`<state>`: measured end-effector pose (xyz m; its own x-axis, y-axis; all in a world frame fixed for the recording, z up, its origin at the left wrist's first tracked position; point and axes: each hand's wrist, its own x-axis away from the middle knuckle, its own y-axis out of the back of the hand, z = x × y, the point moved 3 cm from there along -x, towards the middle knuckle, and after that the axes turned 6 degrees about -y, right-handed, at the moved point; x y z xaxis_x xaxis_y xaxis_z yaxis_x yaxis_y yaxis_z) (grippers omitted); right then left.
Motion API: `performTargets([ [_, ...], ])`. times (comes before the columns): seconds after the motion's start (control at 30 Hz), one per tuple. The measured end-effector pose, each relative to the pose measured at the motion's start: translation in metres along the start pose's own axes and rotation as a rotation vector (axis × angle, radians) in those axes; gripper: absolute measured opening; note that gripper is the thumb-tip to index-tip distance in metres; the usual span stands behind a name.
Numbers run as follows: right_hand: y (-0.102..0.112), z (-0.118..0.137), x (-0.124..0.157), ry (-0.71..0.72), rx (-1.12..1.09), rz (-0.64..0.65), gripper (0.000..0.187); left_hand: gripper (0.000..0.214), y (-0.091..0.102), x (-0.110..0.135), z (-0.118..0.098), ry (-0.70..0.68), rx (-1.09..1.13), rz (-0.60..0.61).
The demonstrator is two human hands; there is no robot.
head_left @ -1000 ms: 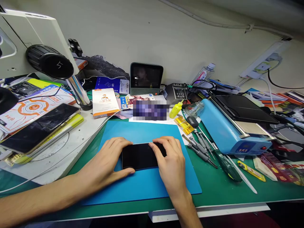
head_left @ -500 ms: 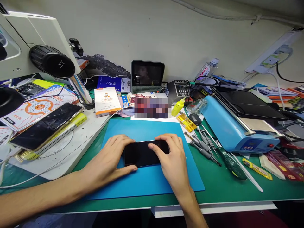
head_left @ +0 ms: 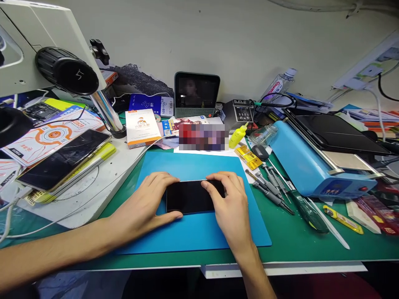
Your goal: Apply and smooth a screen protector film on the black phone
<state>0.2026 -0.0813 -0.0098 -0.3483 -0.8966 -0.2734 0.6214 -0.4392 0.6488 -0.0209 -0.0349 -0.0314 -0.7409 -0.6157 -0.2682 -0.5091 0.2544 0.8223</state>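
A black phone [head_left: 190,197] lies screen up and flat on a blue work mat [head_left: 193,232]. My left hand [head_left: 146,205] clasps its left end, thumb along the near edge and fingers over the far edge. My right hand [head_left: 229,203] rests on the phone's right end with the fingers curled on the glass, the forefinger tip pressed on the screen.
Several screwdrivers [head_left: 271,189] and a green-handled tool [head_left: 307,214] lie right of the mat. A blue machine [head_left: 311,170] stands beyond them. A cracked phone [head_left: 64,160] lies on boxes at left, under a microscope arm [head_left: 67,74]. A small screen [head_left: 197,94] stands by the wall.
The view has shifted slightly, so the whole scene sits a little higher and to the right. Both hands stay on the phone, the right fingers shifting slightly on the glass.
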Motion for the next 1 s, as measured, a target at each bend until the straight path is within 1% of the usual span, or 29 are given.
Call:
performTargets([
  [0.23, 0.002, -0.005, 0.002, -0.022, -0.036, 0.021, 0.010, 0.062, -0.001, 0.000, 0.000, -0.013, -0.005, -0.018],
  [0.4, 0.002, -0.005, 0.001, -0.061, -0.064, 0.059, 0.023, 0.062, -0.002, -0.001, 0.000, -0.008, -0.007, -0.038],
  [0.5, 0.000, -0.003, -0.001, -0.101, -0.081, 0.071, 0.018, 0.062, -0.002, -0.001, 0.000, -0.009, -0.008, -0.041],
  [0.6, -0.002, -0.002, -0.003, -0.109, -0.082, 0.058, 0.015, 0.062, -0.002, 0.000, 0.000, -0.005, -0.013, -0.042],
  [0.77, -0.005, -0.002, -0.003, -0.068, -0.052, 0.030, 0.008, 0.062, -0.002, 0.000, 0.000, -0.004, -0.015, -0.024],
  [0.87, -0.003, -0.002, -0.002, -0.017, -0.004, 0.008, 0.012, 0.062, -0.003, 0.000, 0.001, -0.006, -0.015, -0.022],
  [0.93, 0.005, -0.004, 0.001, 0.052, 0.037, -0.030, 0.019, 0.062, -0.003, -0.001, 0.001, -0.011, -0.027, -0.041],
  [1.0, 0.020, -0.009, 0.008, 0.112, 0.106, -0.127, 0.025, 0.061, -0.003, -0.001, 0.001, -0.016, -0.052, -0.061],
])
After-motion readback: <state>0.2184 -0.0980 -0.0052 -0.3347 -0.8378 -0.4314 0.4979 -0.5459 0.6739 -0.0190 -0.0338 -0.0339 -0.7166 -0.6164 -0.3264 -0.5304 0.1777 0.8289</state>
